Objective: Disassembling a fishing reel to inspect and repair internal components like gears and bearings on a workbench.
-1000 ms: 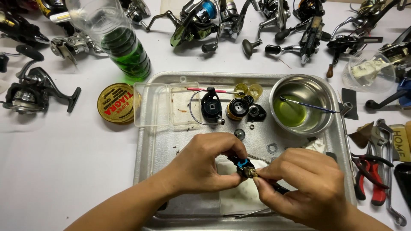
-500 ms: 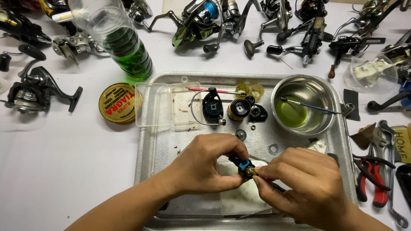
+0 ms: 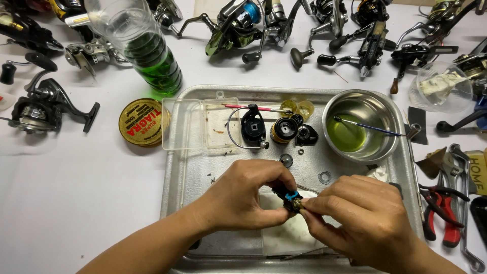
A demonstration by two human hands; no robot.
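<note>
over the dented metal tray [image 3: 193, 203], our left hand [image 3: 243, 195] and right hand [image 3: 362, 220] pinch a small black-and-blue reel part [image 3: 288, 196]; loose fingers could drop its brass tip.

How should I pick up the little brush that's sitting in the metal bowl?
Probably by the thin blue handle of the little brush, from the right. That end sticks out over the rim of the metal bowl and looks dry, while the tip lies in the green liquid. Pinch it near the rim with two fingers and lift upward, so you don't tip the bowl.
</note>
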